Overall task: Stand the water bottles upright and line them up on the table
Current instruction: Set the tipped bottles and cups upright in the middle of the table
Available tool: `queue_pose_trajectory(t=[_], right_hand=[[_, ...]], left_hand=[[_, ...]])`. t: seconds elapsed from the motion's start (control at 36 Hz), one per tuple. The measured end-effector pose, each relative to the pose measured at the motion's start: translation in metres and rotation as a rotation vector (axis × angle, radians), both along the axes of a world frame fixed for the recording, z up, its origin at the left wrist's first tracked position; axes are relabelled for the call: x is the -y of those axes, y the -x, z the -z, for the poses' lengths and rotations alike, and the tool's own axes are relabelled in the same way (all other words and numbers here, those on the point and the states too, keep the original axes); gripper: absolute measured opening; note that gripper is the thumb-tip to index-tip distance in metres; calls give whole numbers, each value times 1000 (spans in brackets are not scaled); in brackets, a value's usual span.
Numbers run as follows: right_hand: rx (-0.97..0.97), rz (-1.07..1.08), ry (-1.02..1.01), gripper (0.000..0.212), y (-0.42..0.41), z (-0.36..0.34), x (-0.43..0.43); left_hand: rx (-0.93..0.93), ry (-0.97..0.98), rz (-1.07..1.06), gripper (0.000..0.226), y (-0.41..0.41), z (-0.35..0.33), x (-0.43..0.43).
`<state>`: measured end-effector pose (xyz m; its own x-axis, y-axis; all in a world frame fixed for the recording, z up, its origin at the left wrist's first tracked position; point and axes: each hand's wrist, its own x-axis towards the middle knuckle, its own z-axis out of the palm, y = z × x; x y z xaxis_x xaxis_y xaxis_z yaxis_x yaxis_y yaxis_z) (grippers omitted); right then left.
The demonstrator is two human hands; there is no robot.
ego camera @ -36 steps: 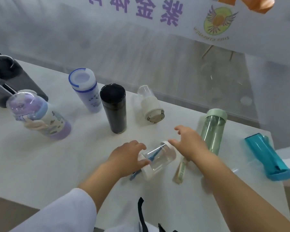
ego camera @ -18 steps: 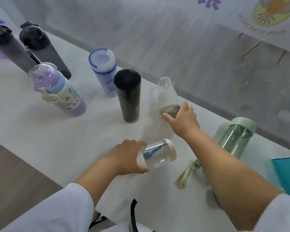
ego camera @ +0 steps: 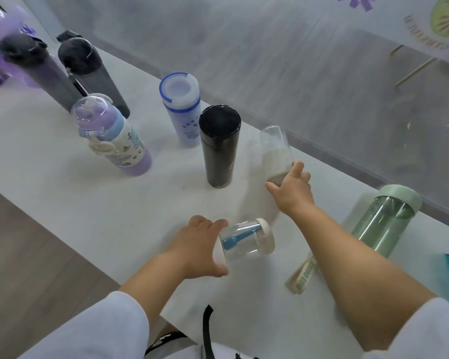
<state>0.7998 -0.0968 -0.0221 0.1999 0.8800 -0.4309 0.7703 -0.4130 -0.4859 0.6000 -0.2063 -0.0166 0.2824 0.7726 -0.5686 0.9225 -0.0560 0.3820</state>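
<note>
Bottles lie flat: left hand (ego camera: 197,246) grips the jar (ego camera: 244,240), right hand (ego camera: 290,191) cups the cup (ego camera: 275,154) at one o'clock; tip both slowly.

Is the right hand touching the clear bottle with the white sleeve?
Touching. The head view shows the right hand with fingers wrapped around the capped end of the clear bottle with the white sleeve, no gap visible.

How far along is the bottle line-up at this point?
Done: black flask, blue-capped bottle and purple bottle stand upright. In hand: left hand on the lying clear jar, right hand on the clear bottle. Left: green bottle lies flat.
</note>
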Motion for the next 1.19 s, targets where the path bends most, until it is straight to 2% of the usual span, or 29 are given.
queue_pose_trajectory(t=[0.08,0.31,0.47,0.61,0.78,1.0,1.08,1.19], right_hand=[[-14,17,-6,64,-4,-4,16],[-12,78,-99,76,-13,-25,55],[141,19,-188,74,-12,-45,68],[185,3,-279,72,-3,-66,65],[185,-4,-283,72,13,-86,56],[156,-42,-235,69,20,-90,50],[164,-59,-195,70,21,-88,49],[140,-96,-203,78,19,-84,46]], left_hand=[[-6,-37,-34,94,9,-2,0],[-134,-186,52,90,47,-22,-3],[-239,-218,114,81,61,-54,-18],[-264,-194,113,76,68,-77,-29],[-290,-231,122,72,63,-90,-42],[-385,-259,238,62,53,-90,-51],[-334,-286,235,65,52,-84,-53],[-126,-314,226,80,54,-77,-54]])
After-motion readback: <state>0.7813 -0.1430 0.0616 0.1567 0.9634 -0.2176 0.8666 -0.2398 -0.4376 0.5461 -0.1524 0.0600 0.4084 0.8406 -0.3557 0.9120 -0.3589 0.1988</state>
